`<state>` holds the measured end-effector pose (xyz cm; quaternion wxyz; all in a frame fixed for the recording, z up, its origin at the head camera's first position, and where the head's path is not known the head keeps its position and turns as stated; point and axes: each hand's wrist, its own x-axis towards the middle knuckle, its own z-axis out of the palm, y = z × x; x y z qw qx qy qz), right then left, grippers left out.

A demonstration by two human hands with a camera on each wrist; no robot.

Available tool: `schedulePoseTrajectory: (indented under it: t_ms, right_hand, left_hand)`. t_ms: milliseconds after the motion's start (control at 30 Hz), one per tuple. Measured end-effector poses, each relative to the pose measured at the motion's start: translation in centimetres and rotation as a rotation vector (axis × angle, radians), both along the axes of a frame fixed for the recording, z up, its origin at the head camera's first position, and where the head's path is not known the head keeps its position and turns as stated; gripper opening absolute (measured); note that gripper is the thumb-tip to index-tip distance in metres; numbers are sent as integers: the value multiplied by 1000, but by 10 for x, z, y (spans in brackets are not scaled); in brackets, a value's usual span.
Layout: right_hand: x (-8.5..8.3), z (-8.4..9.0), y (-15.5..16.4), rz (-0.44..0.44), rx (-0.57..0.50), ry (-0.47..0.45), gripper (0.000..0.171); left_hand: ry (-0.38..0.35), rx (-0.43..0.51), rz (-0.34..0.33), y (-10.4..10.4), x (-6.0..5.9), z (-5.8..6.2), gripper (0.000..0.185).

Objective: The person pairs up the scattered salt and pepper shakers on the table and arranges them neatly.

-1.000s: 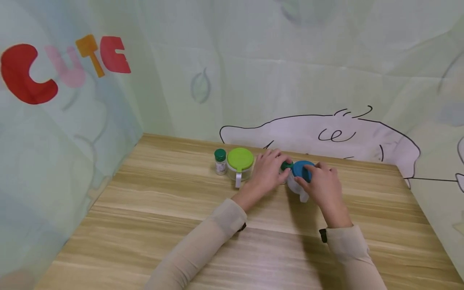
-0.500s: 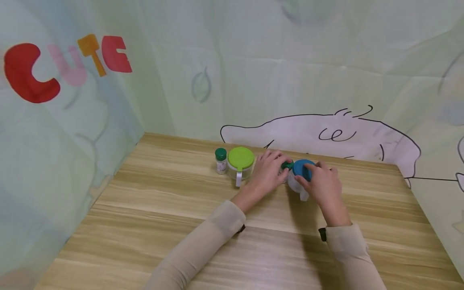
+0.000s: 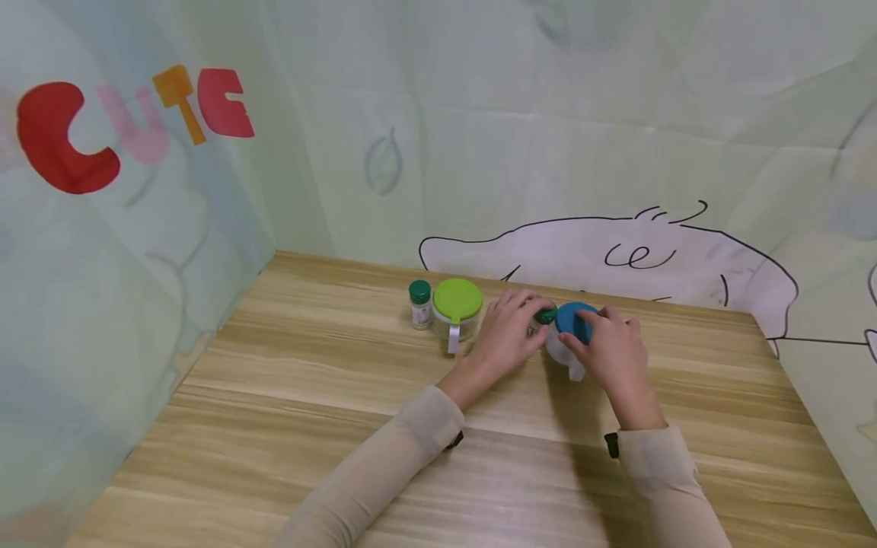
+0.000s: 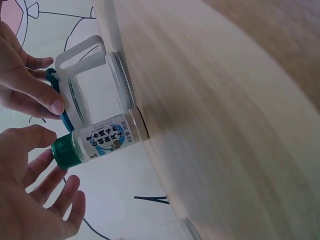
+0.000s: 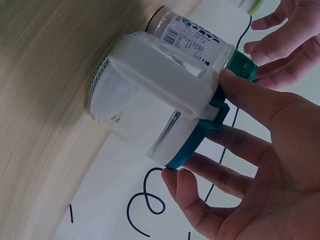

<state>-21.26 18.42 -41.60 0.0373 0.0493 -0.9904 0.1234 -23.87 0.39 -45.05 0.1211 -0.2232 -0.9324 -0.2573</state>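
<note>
My left hand (image 3: 508, 327) has thumb and fingertips at the green cap of a small spice bottle (image 4: 112, 137), which stands upright on the table. Beside it, my right hand (image 3: 612, 348) holds the blue lid of a clear glass jar (image 5: 137, 102) with a white handle, its thumb and fingers on opposite sides of the lid's rim. The bottle and the jar stand close together, the jar to the right. Further left are a second green-capped spice bottle (image 3: 420, 304) and a matching jar with a lime-green lid (image 3: 457, 299), its handle toward me.
The wood-grain table (image 3: 384, 426) ends at a printed cloth backdrop (image 3: 479, 152) close behind the jars. Another cloth wall with coloured letters (image 3: 68, 137) rises along the left edge.
My left hand has shifted slightly, baring more of the bottle's label below the cap. The right hand stays on the blue lid, and the jars look unmoved.
</note>
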Motion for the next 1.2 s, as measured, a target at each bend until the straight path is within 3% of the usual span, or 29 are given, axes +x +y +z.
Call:
schedulePoseTrajectory:
  t_ms: [533,900,1200]
  right_hand:
    - [-1,0,0,-11,-12,-10,60]
    - [-3,2,4,2,-15,-22,62]
    - [0,6,22,62,-83,-92,66]
  left_hand:
    - [24,56,-31,-3,3,-2,41]
    - [-15,-36,-51,-19,25,12,38]
    - [-10,-66,-107,-40,33,11,45]
